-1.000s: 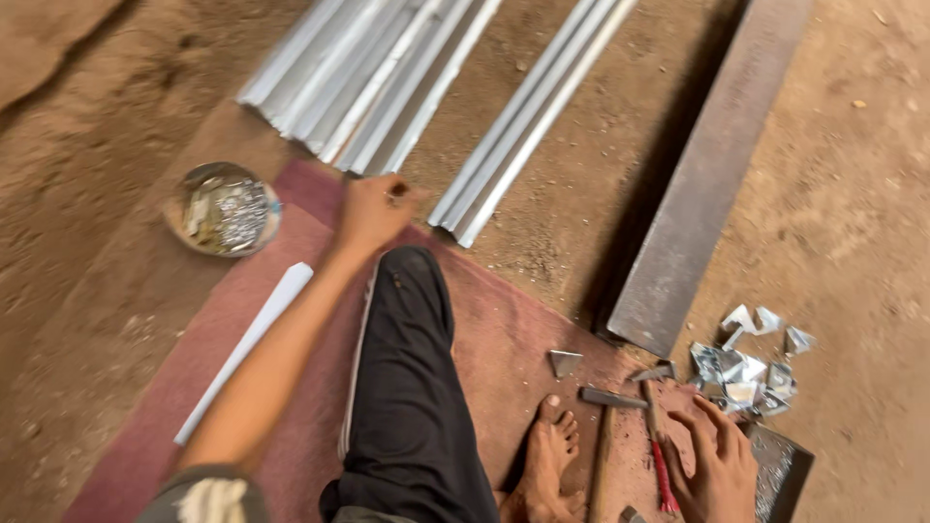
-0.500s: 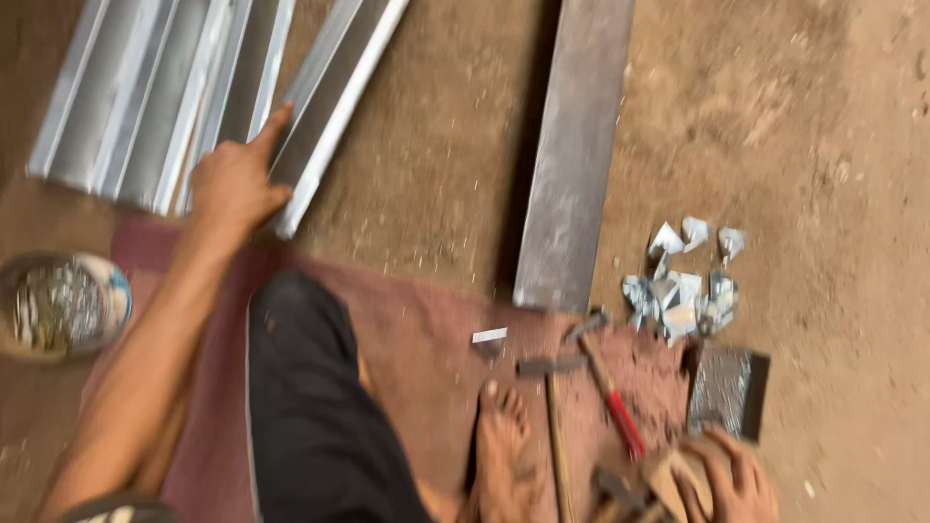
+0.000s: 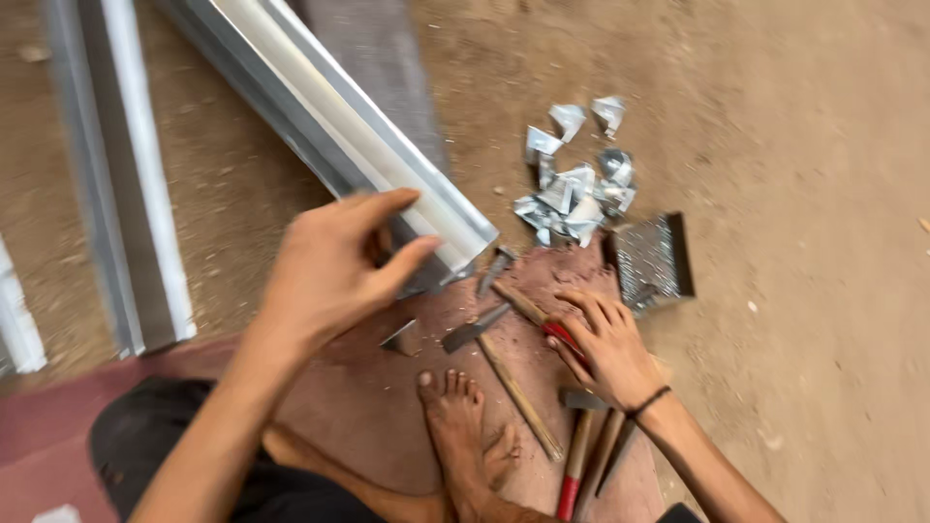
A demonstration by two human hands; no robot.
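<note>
**K:** Left hand is clamped on the near end of a long galvanised metal channel, thumb over the top flange, fingers curled round the side. Channel runs from the grip up toward the top-left corner of the view, near end lifted over the far edge of the reddish mat.

**R:** Right hand?

**K:** Right hand lies palm down on the tools at the mat's right side, fingers spread over a red-handled tool. Touching it for sure; can't tell if it's actually gripped. Dark band on that wrist.

**R:** What else is on the mat?

**K:** Wooden-handled hammer lying diagonally, head just beside the channel's end, shaft passing the bare foot. Second hammer, red and wood handle, below the right hand, near the mat's lower edge. Small bent metal piece under the left hand. Another small grey tool touching or just beside the channel end, too blurred to name.

**R:** Off the mat?

**K:** Pile of cut sheet-metal scraps on the dirt just past the mat's far-right corner. Dark perforated metal block right of that corner, near the scraps. Two more channels lie on the dirt to the left, well apart from the held one. Flat grey plank sits behind the held channel.
</note>
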